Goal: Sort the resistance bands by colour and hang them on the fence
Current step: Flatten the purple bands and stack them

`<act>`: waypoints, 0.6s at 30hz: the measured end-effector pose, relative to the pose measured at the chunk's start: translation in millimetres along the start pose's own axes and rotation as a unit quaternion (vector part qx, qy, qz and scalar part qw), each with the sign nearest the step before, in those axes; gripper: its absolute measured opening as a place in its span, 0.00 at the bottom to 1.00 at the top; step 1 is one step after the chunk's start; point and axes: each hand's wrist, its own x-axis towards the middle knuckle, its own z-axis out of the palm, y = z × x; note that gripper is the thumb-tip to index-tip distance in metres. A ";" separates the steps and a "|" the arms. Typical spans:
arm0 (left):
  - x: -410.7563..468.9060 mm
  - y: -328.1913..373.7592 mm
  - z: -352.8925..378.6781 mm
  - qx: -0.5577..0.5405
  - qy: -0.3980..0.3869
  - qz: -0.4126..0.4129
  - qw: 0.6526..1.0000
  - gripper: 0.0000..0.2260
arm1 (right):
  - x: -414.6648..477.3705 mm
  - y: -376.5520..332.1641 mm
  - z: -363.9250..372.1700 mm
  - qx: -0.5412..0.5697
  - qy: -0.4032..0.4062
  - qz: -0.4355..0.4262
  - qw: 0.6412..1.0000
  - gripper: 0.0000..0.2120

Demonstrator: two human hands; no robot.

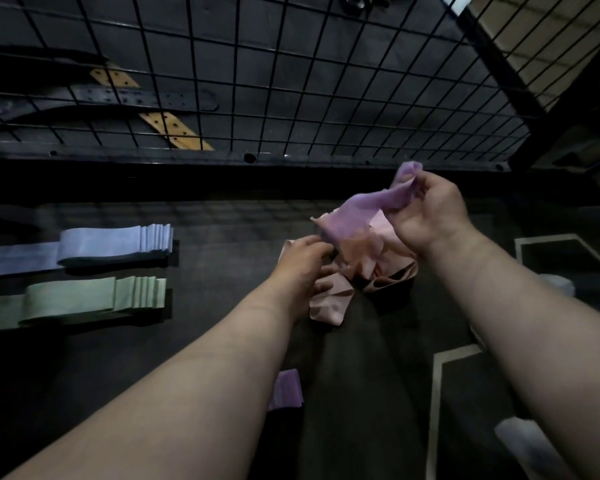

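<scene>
Head view: a purple band [357,211] is pinched in the right hand [426,216] fingers; the left hand [303,254] grips its lower end above the pink bands [329,303]. Step: sorting. Next: it is to be freed, then laid with its colour before the fence [291,81].

Clutter behind the mesh and along the floor's right edge

Beyond the wire grid lie several dark leather belts punched with rows of holes [142,97], and crossing under them a tan wooden strip with dark holes [174,128], angled from upper left to lower right. Painted pale grey outline markings [437,393] run over the dark rubber floor [205,258] at its right side. A blurred white object [523,441] sits near the bottom right corner, and another pale, indistinct one [556,284] lies at the right edge.
</scene>
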 end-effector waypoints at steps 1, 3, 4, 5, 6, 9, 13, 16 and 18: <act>-0.7 3.1 2.5 0.005 -0.011 0.011 1.000 0.10 | -0.5 -2.2 2.9 -0.003 -0.020 0.000 1.000 0.09; -0.4 8.0 5.5 0.009 -0.028 0.032 0.999 0.22 | -6.4 -5.8 9.6 -0.039 -0.043 -0.004 0.998 0.10; 1.0 8.6 5.9 0.017 -0.037 0.048 0.998 0.28 | -9.9 -6.4 12.1 -0.049 -0.058 -0.005 0.997 0.10; 3.3 7.2 5.9 0.029 -0.047 0.064 0.996 0.32 | -12.9 -6.1 13.5 -0.057 -0.072 -0.003 0.996 0.10; 4.4 6.0 6.9 0.045 -0.057 0.079 0.994 0.35 | -15.7 -5.2 14.6 -0.076 -0.088 0.004 0.993 0.12; 6.7 4.9 8.1 0.095 -0.041 0.102 0.989 0.28 | -25.3 1.9 18.9 -0.152 -0.131 0.021 0.979 0.19; 16.2 15.1 0.2 0.097 0.016 0.115 0.989 0.03 | -25.3 18.9 14.8 -0.251 -0.122 0.005 0.960 0.22; 20.9 20.1 -10.3 0.053 0.048 0.094 0.993 0.03 | -7.2 46.8 -3.0 -0.451 -0.034 -0.029 0.891 0.21; 18.3 21.9 -14.1 -0.026 0.047 0.079 0.995 0.04 | 7.7 71.1 -21.6 -0.602 -0.058 -0.008 0.797 0.29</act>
